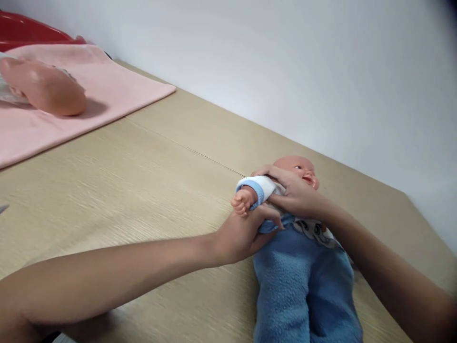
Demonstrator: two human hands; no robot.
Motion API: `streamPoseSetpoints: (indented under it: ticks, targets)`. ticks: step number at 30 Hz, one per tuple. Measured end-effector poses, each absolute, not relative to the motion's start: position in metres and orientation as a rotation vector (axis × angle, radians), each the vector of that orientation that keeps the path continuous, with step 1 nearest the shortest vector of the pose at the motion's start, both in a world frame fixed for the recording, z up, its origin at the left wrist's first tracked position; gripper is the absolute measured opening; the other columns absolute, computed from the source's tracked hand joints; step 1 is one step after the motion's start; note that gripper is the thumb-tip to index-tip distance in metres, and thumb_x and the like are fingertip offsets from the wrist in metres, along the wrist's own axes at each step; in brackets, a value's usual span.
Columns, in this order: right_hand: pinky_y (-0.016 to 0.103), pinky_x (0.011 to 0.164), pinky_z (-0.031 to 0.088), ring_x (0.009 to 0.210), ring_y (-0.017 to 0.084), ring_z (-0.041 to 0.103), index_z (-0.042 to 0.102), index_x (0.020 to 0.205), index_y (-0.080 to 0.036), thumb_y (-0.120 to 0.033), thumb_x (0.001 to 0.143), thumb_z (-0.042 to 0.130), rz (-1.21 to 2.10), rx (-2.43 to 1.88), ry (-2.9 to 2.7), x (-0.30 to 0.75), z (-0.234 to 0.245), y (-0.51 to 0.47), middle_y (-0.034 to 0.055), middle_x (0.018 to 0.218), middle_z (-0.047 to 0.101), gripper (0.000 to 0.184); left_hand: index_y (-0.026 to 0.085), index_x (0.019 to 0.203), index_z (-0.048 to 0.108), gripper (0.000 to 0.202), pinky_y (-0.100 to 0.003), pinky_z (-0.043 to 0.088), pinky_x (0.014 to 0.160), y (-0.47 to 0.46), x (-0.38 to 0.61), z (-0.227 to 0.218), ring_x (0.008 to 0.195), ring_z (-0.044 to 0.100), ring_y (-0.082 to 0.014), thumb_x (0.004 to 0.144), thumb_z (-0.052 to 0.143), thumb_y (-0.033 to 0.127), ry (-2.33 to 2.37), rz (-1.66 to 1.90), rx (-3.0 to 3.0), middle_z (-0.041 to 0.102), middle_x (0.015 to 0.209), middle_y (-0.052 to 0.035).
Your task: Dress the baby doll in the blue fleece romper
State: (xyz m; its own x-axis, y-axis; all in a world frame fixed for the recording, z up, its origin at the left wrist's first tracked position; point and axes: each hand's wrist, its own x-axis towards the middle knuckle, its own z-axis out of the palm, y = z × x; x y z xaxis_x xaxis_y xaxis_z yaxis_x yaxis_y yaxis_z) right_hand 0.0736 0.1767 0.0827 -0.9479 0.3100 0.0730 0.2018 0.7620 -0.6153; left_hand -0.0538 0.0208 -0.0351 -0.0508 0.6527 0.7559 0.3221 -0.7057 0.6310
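A baby doll lies on its back on the table, its head turned towards the right. It wears fuzzy blue trousers with an animal-face patch at the waist, and a white sleeve with a light blue cuff. My left hand is closed on blue cloth at the doll's side, just below its small fist. Across the doll's chest lies my right hand, wrapped round the upper part of the sleeve, fingers at the shoulder and thumb below. It hides much of the chest.
A second doll lies at the far left on a pink blanket. Behind it stands a red plastic tub. The wooden table runs back to a white wall. A pointed grey tip shows at the left edge.
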Motion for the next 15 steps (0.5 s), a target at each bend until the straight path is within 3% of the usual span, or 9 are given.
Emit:
streamPoseSetpoints:
  ticks: [6, 11, 15]
  targets:
    - [0.037, 0.100, 0.057, 0.113, 0.025, 0.072, 0.066, 0.125, -0.023, -0.022, 0.098, 0.065, 1.179, -0.397, -2.698, 0.083, 0.079, 0.185, 0.0068, 0.124, 0.077, 0.027, 0.024, 0.112, 0.061, 0.007, -0.035, 0.050, 0.082, 0.017, -0.061, -0.024, 0.071, 0.065, -0.0140, 0.114, 0.068, 0.024, 1.006, 2.035, 2.311, 0.078, 0.087, 0.0035]
    - [0.041, 0.114, 0.053, 0.127, 0.026, 0.072, 0.066, 0.116, -0.024, -0.018, 0.099, 0.066, 1.373, -0.268, -2.629, 0.087, 0.072, 0.186, 0.0074, 0.126, 0.078, 0.019, 0.025, 0.110, 0.066, 0.005, -0.036, 0.043, 0.076, 0.012, -0.064, -0.014, 0.071, 0.067, -0.0136, 0.114, 0.067, 0.025, 1.071, 2.064, 2.367, 0.083, 0.091, 0.0027]
    - [0.038, 0.112, 0.054, 0.128, 0.023, 0.073, 0.062, 0.109, -0.023, -0.006, 0.092, 0.062, 1.462, -0.169, -2.571, 0.089, 0.060, 0.183, 0.0082, 0.133, 0.079, 0.024, 0.025, 0.108, 0.059, 0.016, -0.037, 0.043, 0.069, 0.009, -0.061, -0.008, 0.063, 0.064, -0.0119, 0.111, 0.075, 0.025, 0.968, 2.158, 2.134, 0.079, 0.085, 0.0043]
